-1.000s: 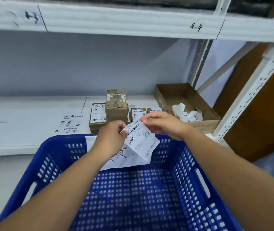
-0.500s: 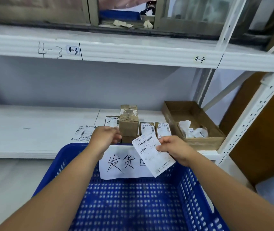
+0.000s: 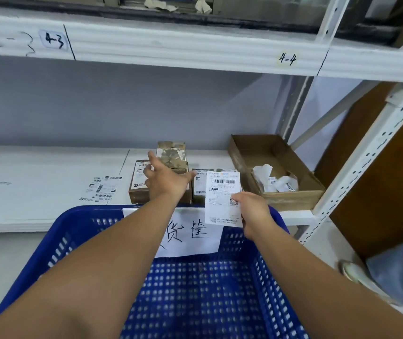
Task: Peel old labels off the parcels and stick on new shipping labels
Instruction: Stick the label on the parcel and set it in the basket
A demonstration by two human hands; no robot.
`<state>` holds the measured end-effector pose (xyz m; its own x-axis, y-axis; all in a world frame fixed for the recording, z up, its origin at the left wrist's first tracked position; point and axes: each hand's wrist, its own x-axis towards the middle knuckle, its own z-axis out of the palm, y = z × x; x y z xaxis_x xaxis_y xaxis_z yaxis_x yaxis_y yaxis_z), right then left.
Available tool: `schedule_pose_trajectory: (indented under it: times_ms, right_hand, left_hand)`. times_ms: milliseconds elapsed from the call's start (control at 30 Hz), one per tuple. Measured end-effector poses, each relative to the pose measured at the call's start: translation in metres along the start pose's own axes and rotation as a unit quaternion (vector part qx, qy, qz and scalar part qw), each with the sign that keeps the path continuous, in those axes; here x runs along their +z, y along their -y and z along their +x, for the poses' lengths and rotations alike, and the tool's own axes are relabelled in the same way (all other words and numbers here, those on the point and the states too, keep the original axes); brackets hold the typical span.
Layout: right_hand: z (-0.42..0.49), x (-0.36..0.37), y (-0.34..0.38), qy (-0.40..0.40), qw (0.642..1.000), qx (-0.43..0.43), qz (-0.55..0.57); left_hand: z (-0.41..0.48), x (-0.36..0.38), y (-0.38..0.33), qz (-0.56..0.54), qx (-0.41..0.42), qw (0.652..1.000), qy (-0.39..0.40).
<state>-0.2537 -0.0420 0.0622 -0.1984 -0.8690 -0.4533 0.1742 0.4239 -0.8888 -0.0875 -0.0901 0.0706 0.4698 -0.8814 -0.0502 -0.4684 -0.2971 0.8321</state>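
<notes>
My right hand [image 3: 251, 211] pinches a white shipping label [image 3: 222, 194] upright above the far rim of the blue crate. My left hand [image 3: 166, 179] stretches forward with spread fingers over the small brown parcels on the white shelf, in front of the upright bare parcel [image 3: 171, 154]. Whether it touches that parcel I cannot tell. A flat labelled parcel [image 3: 138, 183] lies to its left, and another labelled parcel [image 3: 199, 185] is partly hidden behind the held label.
A blue plastic crate [image 3: 73, 231] with a handwritten paper sign [image 3: 193, 236] sits under my arms. A sheet of labels [image 3: 101, 188] lies on the shelf [image 3: 36, 182]. An open cardboard box [image 3: 293, 196] of crumpled paper stands at right, beside a white rack upright [image 3: 366, 162].
My left hand let go of the label and reached forward to the parcels with fingers spread. The right hand now holds the label alone and has turned it upright. The view tilted upward.
</notes>
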Motion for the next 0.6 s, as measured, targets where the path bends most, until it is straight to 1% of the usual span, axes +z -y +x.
schedule_pose_trajectory:
  times_ms: [100,200,333,500,600]
  right_hand:
    - [0.005,-0.001,-0.003,-0.021,1.000,-0.001,-0.020]
    - [0.007,-0.001,-0.006,-0.023,1.000,0.003,-0.012]
    - [0.007,0.001,-0.007,-0.020,1.000,-0.006,0.016]
    - [0.000,0.001,-0.005,-0.012,1.000,-0.010,0.014]
    - [-0.002,-0.001,-0.002,-0.004,1.000,-0.015,0.025]
  left_hand:
    - [0.011,0.010,0.001,-0.072,-0.077,0.994,-0.007]
    - [0.016,0.014,0.009,-0.051,-0.099,0.993,-0.024]
    - [0.016,0.018,0.014,0.001,-0.084,0.996,-0.036]
    - [0.013,0.021,0.012,0.016,-0.025,0.995,-0.093]
    - [0.010,0.020,0.011,-0.014,-0.002,0.996,-0.088]
